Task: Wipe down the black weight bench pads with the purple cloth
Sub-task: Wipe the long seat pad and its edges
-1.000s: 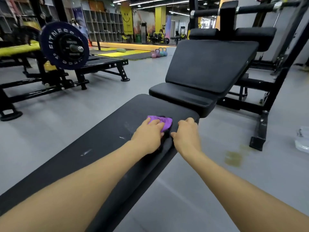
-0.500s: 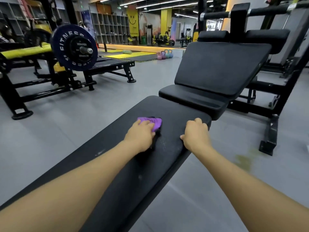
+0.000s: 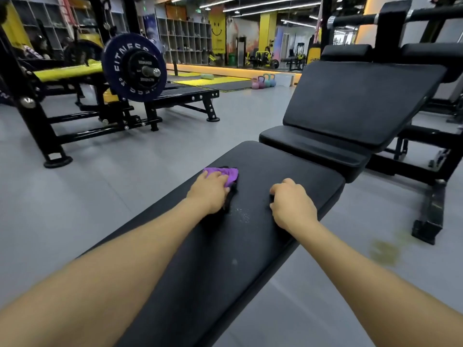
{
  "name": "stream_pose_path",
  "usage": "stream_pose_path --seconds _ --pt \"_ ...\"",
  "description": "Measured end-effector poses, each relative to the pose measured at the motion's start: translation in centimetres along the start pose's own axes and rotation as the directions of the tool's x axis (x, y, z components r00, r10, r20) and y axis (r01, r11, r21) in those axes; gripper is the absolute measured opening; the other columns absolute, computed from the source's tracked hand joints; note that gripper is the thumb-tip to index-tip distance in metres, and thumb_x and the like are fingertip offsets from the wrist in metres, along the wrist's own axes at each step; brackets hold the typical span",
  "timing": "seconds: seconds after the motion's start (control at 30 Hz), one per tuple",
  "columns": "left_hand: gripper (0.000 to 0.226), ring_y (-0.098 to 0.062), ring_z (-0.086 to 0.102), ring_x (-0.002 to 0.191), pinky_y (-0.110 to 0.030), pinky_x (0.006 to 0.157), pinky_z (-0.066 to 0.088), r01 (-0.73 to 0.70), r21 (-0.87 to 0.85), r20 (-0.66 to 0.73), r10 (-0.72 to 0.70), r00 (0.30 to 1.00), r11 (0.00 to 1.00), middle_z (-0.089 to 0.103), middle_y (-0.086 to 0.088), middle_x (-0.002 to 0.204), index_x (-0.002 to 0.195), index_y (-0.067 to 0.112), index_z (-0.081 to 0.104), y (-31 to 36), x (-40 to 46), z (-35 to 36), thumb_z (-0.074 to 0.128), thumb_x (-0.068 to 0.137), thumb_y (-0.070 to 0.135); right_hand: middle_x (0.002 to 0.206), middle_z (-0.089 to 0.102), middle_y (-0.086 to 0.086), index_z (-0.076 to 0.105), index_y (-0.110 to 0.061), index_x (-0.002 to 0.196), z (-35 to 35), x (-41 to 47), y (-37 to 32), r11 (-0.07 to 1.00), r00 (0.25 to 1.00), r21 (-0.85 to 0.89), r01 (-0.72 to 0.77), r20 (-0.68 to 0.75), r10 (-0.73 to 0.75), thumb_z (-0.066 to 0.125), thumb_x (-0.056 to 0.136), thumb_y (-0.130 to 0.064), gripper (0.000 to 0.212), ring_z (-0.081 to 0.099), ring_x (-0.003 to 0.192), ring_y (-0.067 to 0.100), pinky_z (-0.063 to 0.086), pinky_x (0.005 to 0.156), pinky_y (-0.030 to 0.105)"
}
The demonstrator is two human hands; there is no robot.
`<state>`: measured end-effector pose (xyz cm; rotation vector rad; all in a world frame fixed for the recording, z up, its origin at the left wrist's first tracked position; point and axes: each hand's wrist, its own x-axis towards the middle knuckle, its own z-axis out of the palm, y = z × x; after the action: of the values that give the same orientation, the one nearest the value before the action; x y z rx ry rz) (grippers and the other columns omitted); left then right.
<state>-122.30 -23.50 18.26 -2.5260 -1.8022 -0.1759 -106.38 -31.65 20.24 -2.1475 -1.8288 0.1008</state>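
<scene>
A long black bench pad (image 3: pixel 275 171) runs from the lower left toward the middle of the head view. My left hand (image 3: pixel 209 191) presses the purple cloth (image 3: pixel 229 174) flat on the pad near its left edge; most of the cloth is hidden under the palm. My right hand (image 3: pixel 292 205) rests on the pad to the right, fingers curled, with nothing visible in it. White specks lie on the pad between the hands. Beyond the pad's far end stand a small black seat pad (image 3: pixel 313 146) and an inclined black back pad (image 3: pixel 360 101).
A black steel frame (image 3: pixel 436 196) stands on the grey floor at right. A barbell rack with a blue weight plate (image 3: pixel 134 67) stands at left. A greenish smear (image 3: pixel 384 250) marks the floor by my right arm. Kettlebells (image 3: pixel 264 81) sit far back.
My left hand has slid the purple cloth leftward across the pad, away from my right hand. The gap between the hands has widened.
</scene>
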Motion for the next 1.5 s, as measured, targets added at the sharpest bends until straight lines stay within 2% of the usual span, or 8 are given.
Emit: stream_pose_path --seconds 0.2,0.47,0.67,0.8,0.9,1.0,1.3,1.5 --pt "0.048 -0.014 0.02 0.142 -0.023 0.115 -0.003 -0.213 0.019 -0.085 0.214 0.973 0.977 0.024 -0.001 0.154 0.146 0.015 0.026 0.3 -4.8 0.6 0.032 0.101 0.028 0.116 0.045 0.003 0.057 -0.011 0.106 0.2 -0.4 -0.5 0.998 0.999 -0.06 0.028 -0.018 -0.029 0.048 0.091 -0.004 0.019 0.041 0.103 0.024 0.035 0.061 0.033" --pt "0.043 -0.029 0.028 0.136 -0.035 0.114 0.017 0.095 -0.081 0.018 -0.094 0.995 0.992 0.031 -0.009 0.149 0.139 0.009 0.036 -0.5 4.4 0.1 0.031 0.101 0.028 0.118 0.043 0.004 0.057 -0.011 0.113 -0.2 -0.5 -1.1 0.996 0.999 -0.076 0.038 0.033 -0.035 0.048 0.086 0.004 0.032 0.039 0.104 0.025 0.036 0.063 0.032" --pt "0.034 -0.028 0.043 0.125 -0.035 0.096 0.037 0.014 0.012 0.047 -0.015 0.999 1.0 0.047 -0.002 0.138 0.122 0.013 0.051 -1.9 -1.4 -0.4 0.038 0.097 0.032 0.113 0.043 0.007 0.055 -0.007 0.104 -0.7 -0.6 -1.8 0.99 0.995 -0.113 0.085 0.054 -0.079 0.048 0.085 0.005 0.024 0.034 0.094 0.023 0.035 0.062 0.032" --pt "0.037 -0.024 0.038 0.128 -0.03 0.101 0.027 -0.091 0.075 -0.014 0.093 0.996 0.993 0.041 -0.002 0.141 0.132 0.012 0.045 -2.5 -1.3 -0.1 0.033 0.1 0.027 0.109 0.043 0.006 0.053 -0.009 0.098 -0.1 0.0 -2.9 0.982 0.99 -0.124 0.141 0.042 -0.137 0.048 0.085 0.005 0.02 0.034 0.09 0.021 0.032 0.06 0.031" --pt "0.04 -0.024 0.035 0.133 -0.029 0.107 0.022 0.013 0.022 -0.023 -0.012 1.0 1.0 0.036 -0.007 0.147 0.137 0.009 0.041 -3.1 2.5 0.0 0.032 0.101 0.025 0.109 0.043 0.004 0.055 -0.01 0.103 0.7 0.4 -2.8 0.974 0.985 -0.148 0.173 0.022 -0.172 0.049 0.085 0.003 0.023 0.031 0.087 0.02 0.026 0.05 0.029" --pt "0.041 -0.03 0.036 0.132 -0.033 0.109 0.026 0.092 -0.034 0.006 -0.092 0.996 0.995 0.036 -0.011 0.147 0.137 0.008 0.042 -3.5 4.8 0.4 0.034 0.1 0.025 0.111 0.044 0.003 0.056 -0.013 0.108 0.9 0.6 -2.5 0.971 0.982 -0.147 0.187 0.002 -0.189 0.048 0.087 0.001 0.027 0.035 0.091 0.02 0.031 0.055 0.031" --pt "0.042 -0.028 0.031 0.134 -0.032 0.11 0.022 0.004 -0.02 -0.006 -0.004 1.0 1.0 0.033 -0.006 0.149 0.138 0.012 0.038 -5.5 -3.6 0.8 0.034 0.1 0.029 0.111 0.044 0.002 0.058 -0.014 0.11 1.1 0.4 -2.4 0.974 0.985 -0.143 0.174 0.004 -0.175 0.047 0.087 0.0 0.029 0.04 0.097 0.022 0.035 0.06 0.032" --pt "0.039 -0.026 0.031 0.133 -0.033 0.111 0.019 0.213 -0.016 0.035 -0.212 0.977 0.977 0.035 -0.014 0.145 0.132 0.005 0.04 -4.3 1.2 0.1 0.025 0.102 0.025 0.115 0.046 0.002 0.058 -0.014 0.112 1.5 0.9 -2.0 0.974 0.981 -0.116 0.193 -0.004 -0.194 0.048 0.09 -0.003 0.026 0.041 0.1 0.023 0.037 0.061 0.032"
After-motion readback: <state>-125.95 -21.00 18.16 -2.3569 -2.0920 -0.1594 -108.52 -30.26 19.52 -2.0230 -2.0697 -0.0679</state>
